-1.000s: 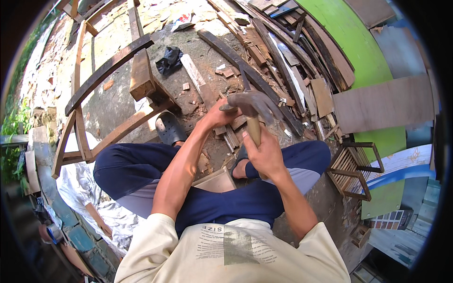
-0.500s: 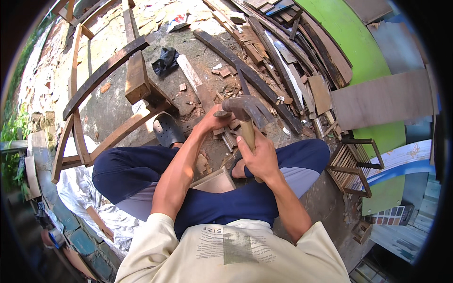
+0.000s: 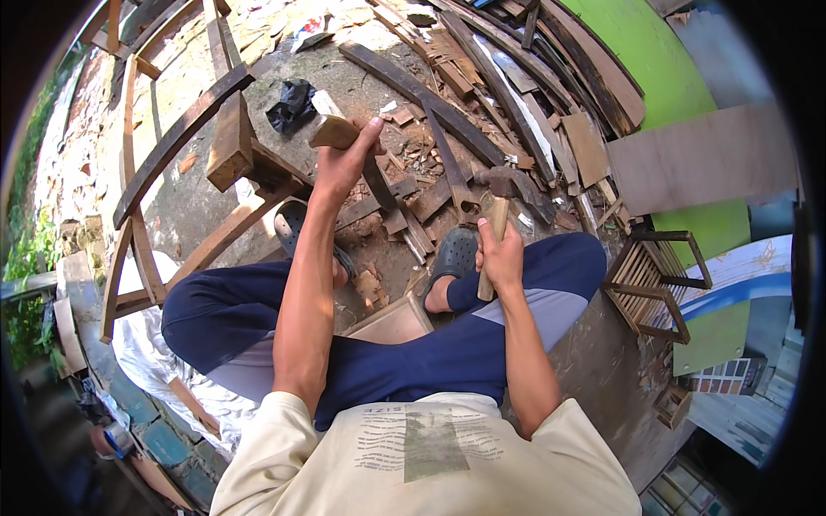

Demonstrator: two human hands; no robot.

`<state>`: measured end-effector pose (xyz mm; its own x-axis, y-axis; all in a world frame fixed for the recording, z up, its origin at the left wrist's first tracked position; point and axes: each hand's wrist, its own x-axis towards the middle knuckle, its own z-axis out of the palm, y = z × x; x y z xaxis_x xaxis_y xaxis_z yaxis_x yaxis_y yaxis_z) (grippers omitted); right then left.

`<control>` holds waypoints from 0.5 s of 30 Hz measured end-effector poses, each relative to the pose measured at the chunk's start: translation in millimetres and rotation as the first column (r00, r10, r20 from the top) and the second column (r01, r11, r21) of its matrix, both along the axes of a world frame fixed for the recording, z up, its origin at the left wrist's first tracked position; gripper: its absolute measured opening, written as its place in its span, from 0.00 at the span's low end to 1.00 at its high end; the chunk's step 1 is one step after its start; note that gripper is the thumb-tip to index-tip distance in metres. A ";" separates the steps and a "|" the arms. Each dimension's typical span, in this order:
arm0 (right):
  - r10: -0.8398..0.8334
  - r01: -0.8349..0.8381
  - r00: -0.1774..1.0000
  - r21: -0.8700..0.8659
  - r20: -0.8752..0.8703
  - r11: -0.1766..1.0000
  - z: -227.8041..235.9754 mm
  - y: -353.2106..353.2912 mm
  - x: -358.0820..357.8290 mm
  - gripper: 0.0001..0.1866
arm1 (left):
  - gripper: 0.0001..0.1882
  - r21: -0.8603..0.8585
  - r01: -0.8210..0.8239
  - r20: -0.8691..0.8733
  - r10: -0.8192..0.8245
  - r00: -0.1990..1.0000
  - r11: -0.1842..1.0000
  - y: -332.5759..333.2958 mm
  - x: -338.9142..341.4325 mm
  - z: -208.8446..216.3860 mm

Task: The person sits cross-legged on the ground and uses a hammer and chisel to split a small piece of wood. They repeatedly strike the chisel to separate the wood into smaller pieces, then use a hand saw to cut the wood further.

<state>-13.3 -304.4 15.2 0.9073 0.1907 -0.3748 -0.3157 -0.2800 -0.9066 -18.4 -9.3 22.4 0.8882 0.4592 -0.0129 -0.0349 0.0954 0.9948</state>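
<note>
My left hand (image 3: 346,163) is raised and closed round the wooden handle of a tool (image 3: 334,132). From below the fist a dark, flat blade-like part (image 3: 379,191) points down toward the wood pieces; its exact kind is unclear. A claw hammer (image 3: 514,184) is in my right hand (image 3: 501,255), gripped by its pale wooden handle with the head upward, above my right knee. Between the hands, on the ground, lies a dark tapered bar (image 3: 446,155) with a holed end. Short wood offcuts (image 3: 430,199) lie near my feet.
A wooden frame (image 3: 185,142) stands at the left, beside a black plastic bag (image 3: 292,105). Planks and scraps (image 3: 503,77) are heaped at the far right. A small slatted wooden rack (image 3: 650,279) stands right of my knee. White sheeting (image 3: 163,353) lies at the left.
My left hand has moved up and left, away from the hammer, with the wooden-handled tool. My right hand has shifted right, carrying the hammer. The view has shifted slightly.
</note>
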 end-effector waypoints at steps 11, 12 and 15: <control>-0.089 0.069 0.989 -0.161 -0.119 0.985 -31.3 -3.3 4.7 0.16 | 0.20 0.045 -0.269 0.009 0.268 0.963 0.962 5.5 -14.8 -23.8; -0.076 0.059 0.992 -0.166 -0.103 0.984 -32.9 -2.5 5.3 0.17 | 0.20 0.041 -0.260 0.024 0.259 0.966 0.965 4.5 -13.9 -24.1; -0.021 -0.009 0.991 -0.215 -0.135 0.977 -34.9 -0.3 6.7 0.18 | 0.20 0.016 -0.237 0.067 0.235 0.970 0.971 0.0 -9.1 -23.1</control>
